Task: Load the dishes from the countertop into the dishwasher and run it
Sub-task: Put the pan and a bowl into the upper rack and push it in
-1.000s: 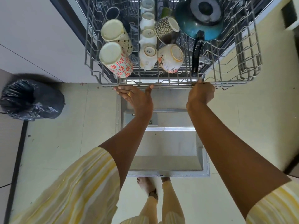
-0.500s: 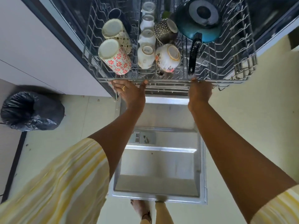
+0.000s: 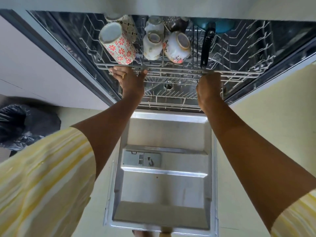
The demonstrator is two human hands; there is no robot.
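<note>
A: Biggest first. Where's the dishwasher (image 3: 68,48)?
B: Fills the top of frame, open. Its door (image 3: 164,194) lies flat, lower centre, betw. the two forearms.
A: Next?
B: The upper rack (image 3: 239,53) runs across the top, mostly inside the tub. A lower rack (image 3: 171,98) shows just under it, centre. Then a black bin bag (image 3: 25,127) at the left edge, on the floor.
A: What's touching the rail?
B: The left hand (image 3: 130,81), upper centre-left. Its fingers (image 3: 116,71) lie near-straight along the front rail, close together. The thumb (image 3: 143,72) is spread to the right, tip on the same rail. It's pressing, not wrapped round. The right hand (image 3: 209,84), upper centre-right, has its knuckles against the rail. Its digits are hidden behind the back of the hand, so can't tell if they grip.
A: Dishes?
B: All in the upper rack, top centre. There's a blue pan (image 3: 222,27) w/ a black handle (image 3: 206,47) and a flowered mug (image 3: 119,47) to the left. A white mug (image 3: 152,43) and a cup (image 3: 177,47) sit betw. them, bases toward the camera.
</note>
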